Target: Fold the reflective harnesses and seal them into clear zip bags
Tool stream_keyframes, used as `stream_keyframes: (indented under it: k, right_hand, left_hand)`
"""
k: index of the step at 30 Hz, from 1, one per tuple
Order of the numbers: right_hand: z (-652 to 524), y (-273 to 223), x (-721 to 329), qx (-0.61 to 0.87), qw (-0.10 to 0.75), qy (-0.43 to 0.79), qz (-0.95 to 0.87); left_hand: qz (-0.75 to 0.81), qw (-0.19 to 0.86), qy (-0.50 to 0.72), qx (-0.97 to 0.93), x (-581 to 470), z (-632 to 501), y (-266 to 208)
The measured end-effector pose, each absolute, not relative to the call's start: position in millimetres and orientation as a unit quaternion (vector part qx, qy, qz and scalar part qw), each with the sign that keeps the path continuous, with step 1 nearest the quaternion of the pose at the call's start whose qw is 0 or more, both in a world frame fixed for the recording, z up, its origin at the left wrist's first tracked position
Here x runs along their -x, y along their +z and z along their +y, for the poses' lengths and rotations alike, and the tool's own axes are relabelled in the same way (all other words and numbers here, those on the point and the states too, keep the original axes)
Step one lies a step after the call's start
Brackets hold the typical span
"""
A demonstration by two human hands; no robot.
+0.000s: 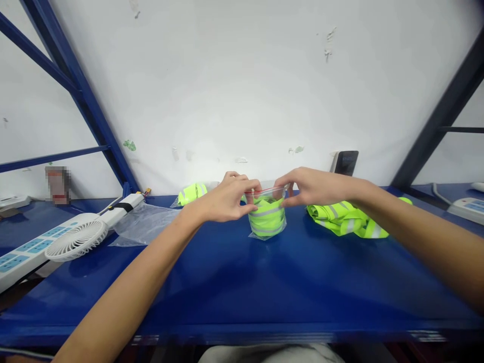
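A clear zip bag (283, 233) with a red line along its mouth stands on the blue table. Inside it is a rolled neon-yellow reflective vest (266, 219) with silver stripes. My left hand (236, 196) pinches the left side of the bag's mouth between thumb and fingers. On the right side of the mouth, my right hand (298, 185) grips the rim, thumb in front. Both hands are closed on the plastic, and the bag's opening spans between them.
Loose neon-yellow reflective fabric (350, 218) lies under my right forearm, and another neon roll (192, 193) sits behind my left wrist. A flat clear bag (147, 227), a white fan (77, 239) and a power strip (28, 249) are at left. A phone (346, 162) leans on the wall.
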State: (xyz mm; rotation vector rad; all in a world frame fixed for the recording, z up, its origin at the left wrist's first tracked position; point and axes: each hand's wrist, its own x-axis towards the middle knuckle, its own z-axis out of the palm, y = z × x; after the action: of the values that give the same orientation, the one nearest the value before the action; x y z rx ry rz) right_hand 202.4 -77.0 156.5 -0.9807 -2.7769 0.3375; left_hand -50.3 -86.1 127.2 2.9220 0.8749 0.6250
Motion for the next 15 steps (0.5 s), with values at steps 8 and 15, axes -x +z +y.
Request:
stream_keyframes:
  k: [8, 15]
  right_hand:
    - [-71, 143, -204, 0.361, 0.081, 0.067, -0.926]
    - [-76, 146, -209, 0.340, 0.122, 0.089, -0.928]
  left_hand:
    - [0.261, -0.039, 0.244, -0.933, 50, -79, 102]
    - [0.265, -0.017, 0.296, -0.918, 46, -77, 112]
